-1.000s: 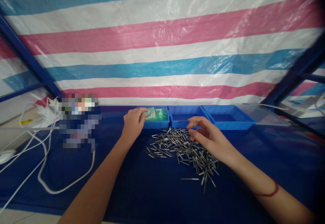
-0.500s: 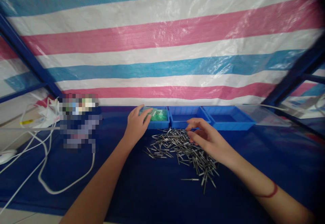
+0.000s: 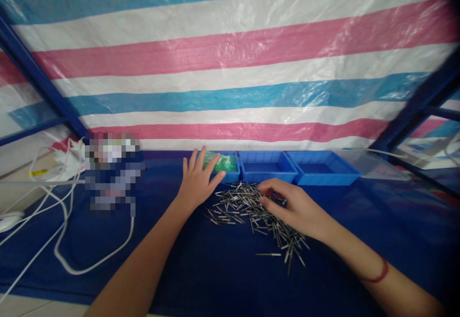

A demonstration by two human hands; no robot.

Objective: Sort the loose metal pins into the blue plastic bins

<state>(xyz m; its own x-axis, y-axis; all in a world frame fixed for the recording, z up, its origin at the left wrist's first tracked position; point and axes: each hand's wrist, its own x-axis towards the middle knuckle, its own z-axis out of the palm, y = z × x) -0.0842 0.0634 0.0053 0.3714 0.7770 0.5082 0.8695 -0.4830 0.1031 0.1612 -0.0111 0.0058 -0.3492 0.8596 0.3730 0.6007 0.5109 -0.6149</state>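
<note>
My left hand point(image 3: 197, 181) is open, its fingers spread flat at the front left of a blue bin point(image 3: 230, 179) that holds green plastic packets point(image 3: 224, 163). It grips nothing. My right hand point(image 3: 294, 207) hovers low over the right part of a loose pile of metal blind rivets point(image 3: 241, 199). Its thumb and index finger curve toward each other with a gap between them, and rivets show in that gap. The other right fingers are curled and partly hidden. One rivet point(image 3: 268, 254) lies apart, in front of the pile.
Two more blue bins, a middle bin point(image 3: 268, 175) and a right bin point(image 3: 327, 179), stand in the row behind the pile. White cables point(image 3: 72, 271) loop over the blue tabletop point(image 3: 201, 278) at left. A clear sheet point(image 3: 381, 168) lies at back right; a striped tarp point(image 3: 230, 63) hangs behind.
My left hand has drawn slightly back from the bin and spread its fingers wider. My right hand has moved a little down and left, closer to the rivets.
</note>
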